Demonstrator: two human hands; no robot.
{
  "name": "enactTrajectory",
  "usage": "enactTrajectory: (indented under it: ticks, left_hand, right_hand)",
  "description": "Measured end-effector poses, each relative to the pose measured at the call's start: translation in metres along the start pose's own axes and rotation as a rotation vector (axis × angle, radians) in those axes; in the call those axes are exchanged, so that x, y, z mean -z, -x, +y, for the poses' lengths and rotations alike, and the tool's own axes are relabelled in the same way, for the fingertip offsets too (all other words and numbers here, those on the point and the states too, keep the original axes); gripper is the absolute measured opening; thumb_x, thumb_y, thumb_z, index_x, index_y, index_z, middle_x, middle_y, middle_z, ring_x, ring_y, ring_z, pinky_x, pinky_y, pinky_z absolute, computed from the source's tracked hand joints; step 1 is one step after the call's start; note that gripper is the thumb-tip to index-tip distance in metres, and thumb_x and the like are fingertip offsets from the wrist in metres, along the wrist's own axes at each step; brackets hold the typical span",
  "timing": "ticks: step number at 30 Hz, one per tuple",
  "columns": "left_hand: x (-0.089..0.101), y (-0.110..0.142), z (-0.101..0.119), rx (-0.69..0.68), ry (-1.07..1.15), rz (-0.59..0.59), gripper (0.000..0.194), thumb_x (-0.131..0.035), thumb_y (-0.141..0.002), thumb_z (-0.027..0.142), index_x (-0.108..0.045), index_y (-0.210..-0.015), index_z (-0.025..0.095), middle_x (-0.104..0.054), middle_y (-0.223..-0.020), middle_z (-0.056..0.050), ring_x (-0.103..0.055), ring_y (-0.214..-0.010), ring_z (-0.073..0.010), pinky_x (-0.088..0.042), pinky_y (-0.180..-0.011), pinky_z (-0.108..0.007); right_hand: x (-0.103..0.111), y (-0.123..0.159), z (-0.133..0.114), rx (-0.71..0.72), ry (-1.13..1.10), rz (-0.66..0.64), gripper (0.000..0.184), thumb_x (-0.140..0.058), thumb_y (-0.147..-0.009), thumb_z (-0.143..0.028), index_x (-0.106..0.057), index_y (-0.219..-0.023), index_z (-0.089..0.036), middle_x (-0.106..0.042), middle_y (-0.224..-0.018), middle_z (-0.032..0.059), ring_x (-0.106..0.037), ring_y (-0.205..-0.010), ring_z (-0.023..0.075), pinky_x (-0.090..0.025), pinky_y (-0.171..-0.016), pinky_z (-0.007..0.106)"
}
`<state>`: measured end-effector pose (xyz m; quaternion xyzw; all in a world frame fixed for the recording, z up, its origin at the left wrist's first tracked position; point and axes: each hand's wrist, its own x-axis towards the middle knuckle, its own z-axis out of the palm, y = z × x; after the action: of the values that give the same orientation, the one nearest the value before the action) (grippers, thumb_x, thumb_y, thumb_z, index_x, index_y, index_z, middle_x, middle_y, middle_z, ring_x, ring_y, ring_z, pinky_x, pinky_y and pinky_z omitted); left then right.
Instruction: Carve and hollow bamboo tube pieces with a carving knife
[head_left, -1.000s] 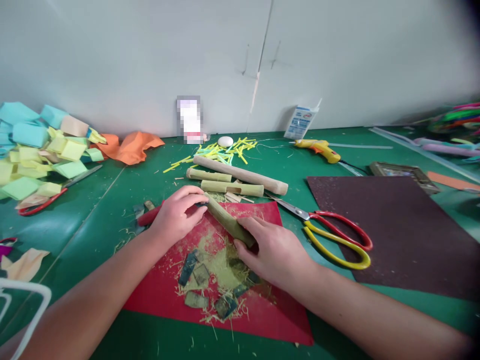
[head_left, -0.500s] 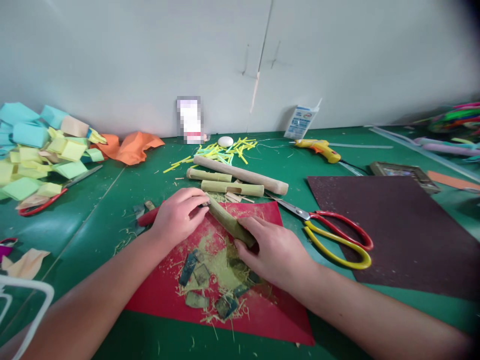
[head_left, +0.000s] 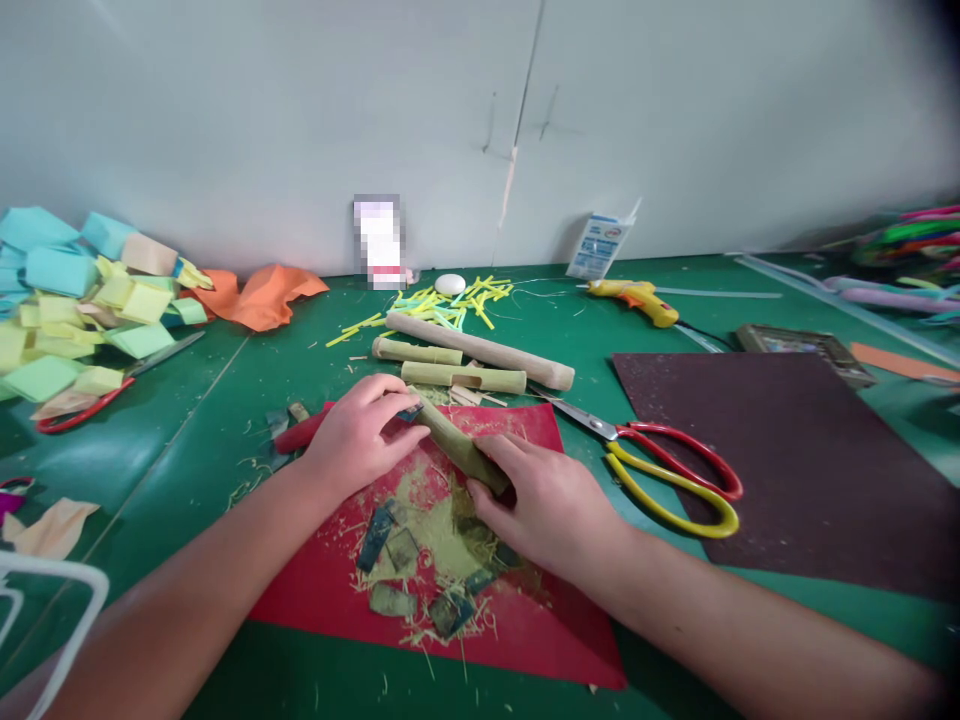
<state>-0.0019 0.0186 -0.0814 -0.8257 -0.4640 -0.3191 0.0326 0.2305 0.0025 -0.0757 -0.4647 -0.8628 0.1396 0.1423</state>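
Observation:
My right hand (head_left: 536, 490) is wrapped round the near end of a pale green bamboo tube (head_left: 454, 438), which slants away to the upper left. At the tube's far end, my left hand (head_left: 367, 430) pinches a small dark piece of sandpaper (head_left: 410, 411) against its side, mostly hidden by the fingers. Beneath both hands lies a red sheet (head_left: 315, 590) strewn with pale dust, fine shavings and several worn, dark sandpaper scraps (head_left: 376, 536). Just beyond are a cut bamboo tube with a notch (head_left: 435, 374), a shorter bamboo piece (head_left: 420, 351) and a wooden stick (head_left: 480, 347).
Scissors with red and yellow handles (head_left: 675, 470) lie right of my right hand, partly over a dark brown sheet (head_left: 795, 470). Behind are a yellow glue gun (head_left: 637, 300), a drink carton (head_left: 598, 246) and yellow straw pieces (head_left: 480, 300). Folded papers (head_left: 60, 270) pile up at left.
My left thumb and fingers have shifted slightly right along the tube with the sandpaper. My right hand and the tube stay nearly in place.

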Motion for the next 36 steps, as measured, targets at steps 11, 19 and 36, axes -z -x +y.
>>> enactTrajectory:
  ticks: [11,19,36]
  left_hand:
    - [-0.0011,0.0021,0.0016,-0.003,-0.056,0.019,0.019,-0.054,-0.085,0.015,-0.063,-0.102,0.018,-0.064,-0.107,-0.008,-0.06,-0.099,-0.0194,-0.049,-0.093,-0.037]
    - [-0.0011,-0.0014,0.0047,-0.042,-0.192,-0.023,0.035,-0.048,-0.077,0.004,-0.061,-0.106,0.016,-0.065,-0.106,-0.009,-0.059,-0.101,-0.0226,-0.049,-0.092,-0.037]
    - [0.001,-0.0031,0.0092,0.018,-0.102,0.068,0.026,-0.053,-0.073,0.007,-0.061,-0.097,0.016,-0.063,-0.097,-0.008,-0.058,-0.094,-0.0222,-0.05,-0.086,-0.037]
  right_hand:
    - [0.0013,0.0007,-0.0011,-0.003,0.002,-0.014,0.013,-0.049,-0.081,-0.031,-0.054,-0.086,-0.019,-0.063,-0.079,0.0017,-0.054,-0.065,0.0147,-0.025,-0.053,0.025]
    - [0.001,-0.0005,0.0,-0.007,0.007,-0.012,0.012,-0.049,-0.081,-0.031,-0.053,-0.086,-0.02,-0.063,-0.079,0.0015,-0.055,-0.065,0.015,-0.024,-0.053,0.026]
    - [0.0021,-0.0001,-0.0002,-0.009,0.015,-0.023,0.014,-0.049,-0.082,-0.032,-0.054,-0.087,-0.019,-0.063,-0.081,0.0022,-0.055,-0.066,0.0148,-0.024,-0.052,0.026]
